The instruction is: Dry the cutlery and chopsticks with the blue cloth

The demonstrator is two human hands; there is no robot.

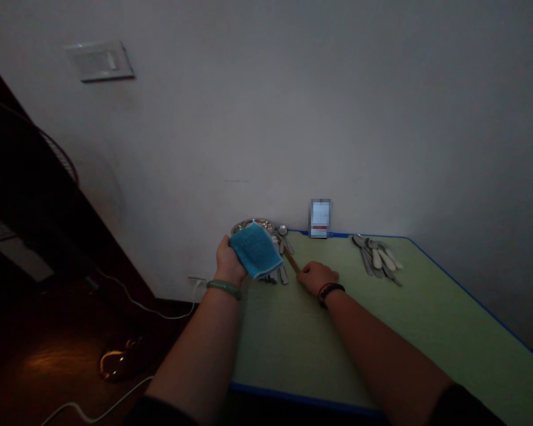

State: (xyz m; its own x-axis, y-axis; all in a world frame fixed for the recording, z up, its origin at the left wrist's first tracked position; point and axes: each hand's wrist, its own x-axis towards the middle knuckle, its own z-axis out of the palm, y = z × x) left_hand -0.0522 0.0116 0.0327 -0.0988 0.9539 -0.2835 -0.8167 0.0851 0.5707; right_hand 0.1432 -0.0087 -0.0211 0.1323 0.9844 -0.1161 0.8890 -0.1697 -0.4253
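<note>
My left hand (231, 262) is closed on a blue cloth (256, 251) with a pale edge, held up over the table's left side. In my right hand (318, 277) is the near end of a thin brown wooden-looking utensil (291, 260). It slants up and left toward the cloth; its far end is hard to make out. Partly covered by the cloth, a group of metal cutlery (283, 274) lies on the table, with a spoon (283, 231) at its back. A shiny metal dish (266, 223) shows behind the cloth.
On the right of the green table (319, 349) lies a pile of cutlery (377, 257), some with cream handles. A phone-like screen (320, 219) stands against the wall at the table's back edge. White cables (160, 313) run across the left side, near a dark fan-like object (31, 177).
</note>
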